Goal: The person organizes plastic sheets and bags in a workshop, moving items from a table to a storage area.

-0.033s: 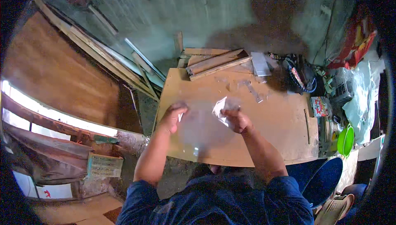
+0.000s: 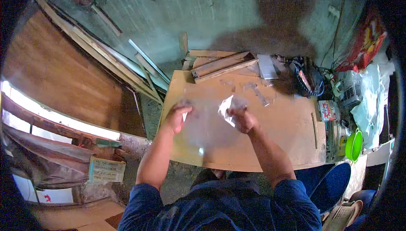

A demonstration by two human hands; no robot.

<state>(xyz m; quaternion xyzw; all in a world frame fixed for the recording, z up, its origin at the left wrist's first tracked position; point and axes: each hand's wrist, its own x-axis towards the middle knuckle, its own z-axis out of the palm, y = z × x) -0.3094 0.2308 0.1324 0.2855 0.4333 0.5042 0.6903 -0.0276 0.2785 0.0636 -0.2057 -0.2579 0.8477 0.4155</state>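
Both of my hands are raised over the brown table [image 2: 292,146], a short gap apart. The fingers of my left hand [image 2: 178,116] are closed, with a small white sliver [image 2: 184,116] showing beside them. My right hand [image 2: 243,120] pinches a crumpled white piece [image 2: 226,111], which could be paper or film. Between the hands lies a see-through, greyish sheet [image 2: 206,123] that looks like clear plastic. A bright glint shows near its lower end. Its edges are faint, and I cannot tell exactly where each hand grips it.
A long wooden trough [image 2: 224,67] lies at the table's back, with a white flat piece [image 2: 267,67] beside it. Clear scraps [image 2: 256,93] lie in front. A dark basket [image 2: 308,81], a small box [image 2: 326,110] and a thin stick [image 2: 314,130] are at right, near a green basin [image 2: 354,144].
Both hands have shifted very slightly, and the white piece at my right hand sits a little higher. The grip looks the same.
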